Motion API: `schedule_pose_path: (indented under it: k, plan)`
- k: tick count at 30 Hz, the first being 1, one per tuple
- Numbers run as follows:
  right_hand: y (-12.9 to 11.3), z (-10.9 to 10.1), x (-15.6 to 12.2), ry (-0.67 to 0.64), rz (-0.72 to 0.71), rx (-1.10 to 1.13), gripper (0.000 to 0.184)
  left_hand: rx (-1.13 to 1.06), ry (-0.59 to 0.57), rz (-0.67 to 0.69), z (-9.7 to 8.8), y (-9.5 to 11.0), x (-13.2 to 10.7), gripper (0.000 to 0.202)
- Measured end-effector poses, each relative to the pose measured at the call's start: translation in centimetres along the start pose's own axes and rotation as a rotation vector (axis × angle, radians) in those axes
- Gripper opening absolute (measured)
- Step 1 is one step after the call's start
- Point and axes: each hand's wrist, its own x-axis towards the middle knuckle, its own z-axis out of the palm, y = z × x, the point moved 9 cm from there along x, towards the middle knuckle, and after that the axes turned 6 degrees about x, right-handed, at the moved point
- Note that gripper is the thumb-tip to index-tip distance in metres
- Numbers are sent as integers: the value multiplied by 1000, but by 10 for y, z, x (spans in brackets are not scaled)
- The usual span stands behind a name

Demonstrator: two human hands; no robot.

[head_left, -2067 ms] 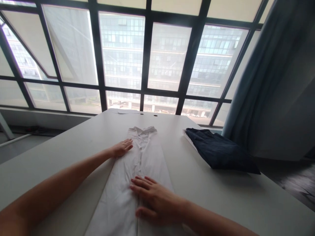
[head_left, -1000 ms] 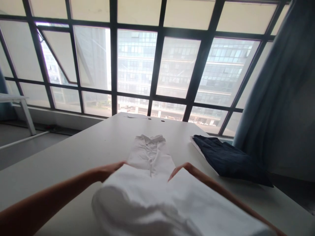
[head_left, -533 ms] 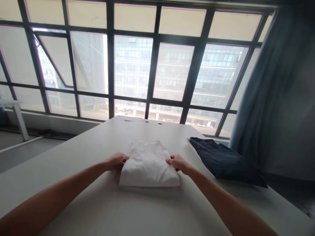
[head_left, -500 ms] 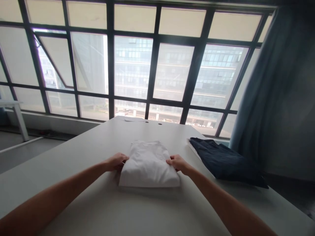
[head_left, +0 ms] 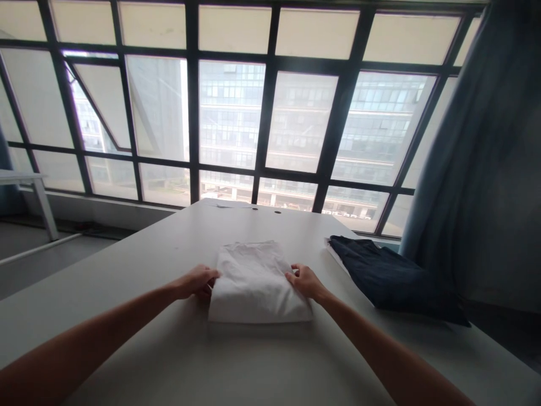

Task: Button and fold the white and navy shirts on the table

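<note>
A white folded garment (head_left: 257, 287), rumpled on top and with its straight fold nearest me, lies on the white table. My left hand (head_left: 198, 281) is closed at its left edge, with the fingertips against the cloth and the lower fingers curled. At the right edge, my right hand (head_left: 306, 281) has its thumb on the cloth and the index finger bent just beyond it; the other fingers are mostly hidden. Farther right lies a dark navy folded garment (head_left: 389, 276), with a strip of something white showing under its left edge.
The white table (head_left: 160, 248) runs away from me toward a wall of dark-framed windows (head_left: 230, 113). Near its far end are some flat white sheets (head_left: 222, 204) and two dark round spots. A blue-grey curtain (head_left: 448, 169) hangs at right. Another white table (head_left: 44, 203) stands at left.
The white garment's top lies a little flatter and squarer. My hands stay at its two sides, with the right fingers slightly more spread. The view has shifted slightly.
</note>
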Motion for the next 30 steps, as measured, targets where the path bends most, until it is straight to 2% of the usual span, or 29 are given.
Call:
schedule_pose_path:
  k: [2,5,8,10,15,21,26,30]
  plan:
    - [3,-5,-12,-31,43,18,53,-4,-69,-35,3,0,-8,49]
    - [8,-8,-38,-128,83,112,55,76,-159,-64,7,0,-25,65]
    - [14,-9,-61,-215,103,238,56,112,-264,-13,16,1,-43,66]
    - [16,-9,-71,-237,105,332,58,99,-287,23,20,1,-52,63]
    - [14,-12,-82,-216,95,523,65,16,-237,34,26,-4,-61,62]
    - [17,-6,-94,-332,77,518,84,-69,-235,-49,30,-18,-66,64]
    - [25,-2,-92,-313,123,386,66,-32,-217,-13,27,-21,-62,63]
    - [16,-4,-95,-259,146,137,58,166,-100,55,16,-19,-58,78]
